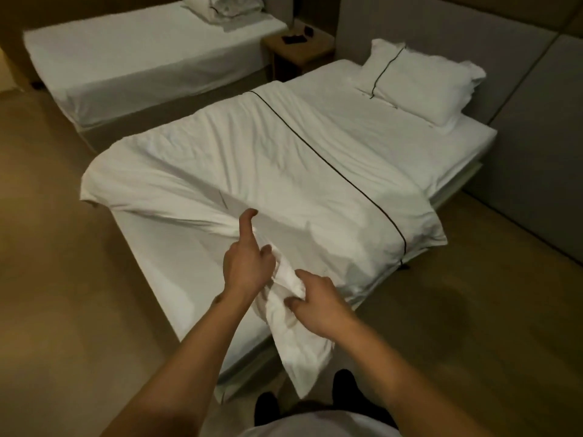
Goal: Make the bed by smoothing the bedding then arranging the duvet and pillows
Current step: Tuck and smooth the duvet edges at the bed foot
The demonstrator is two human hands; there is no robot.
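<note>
We stand at the foot of the bed (176, 288), duvet (284, 171) askew across it, pillow (419, 86) at the head, left hand (249, 269) and right hand (318, 299) both closed on its bunched corner; next, pull it square.

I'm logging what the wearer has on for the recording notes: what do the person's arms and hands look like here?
Both forearms are bare, with no sleeves reaching the wrists. The left hand and right hand carry no gloves, rings, watch or bands that can be seen. A white garment shows at the bottom edge.
</note>
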